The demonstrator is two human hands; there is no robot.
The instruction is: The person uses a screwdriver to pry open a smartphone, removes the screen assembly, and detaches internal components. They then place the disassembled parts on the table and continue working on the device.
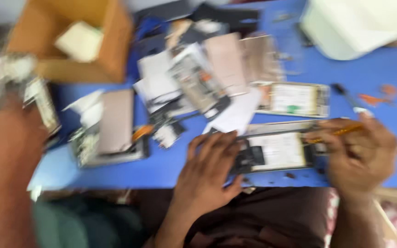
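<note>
The picture is motion-blurred. An opened phone (276,151) with its back off lies on the blue table (171,170) near the front edge. My left hand (210,172) rests flat on the phone's left end, fingers spread. My right hand (361,154) sits at the phone's right end, closed on a thin orange tool (341,132) whose tip points left over the phone.
A second opened phone (295,98) lies just behind. Several phone shells and parts (198,78) are piled at the middle, another (111,131) at the left. A cardboard box (74,39) stands back left, a white sheet (359,23) back right. Someone's arm (3,170) intrudes at left.
</note>
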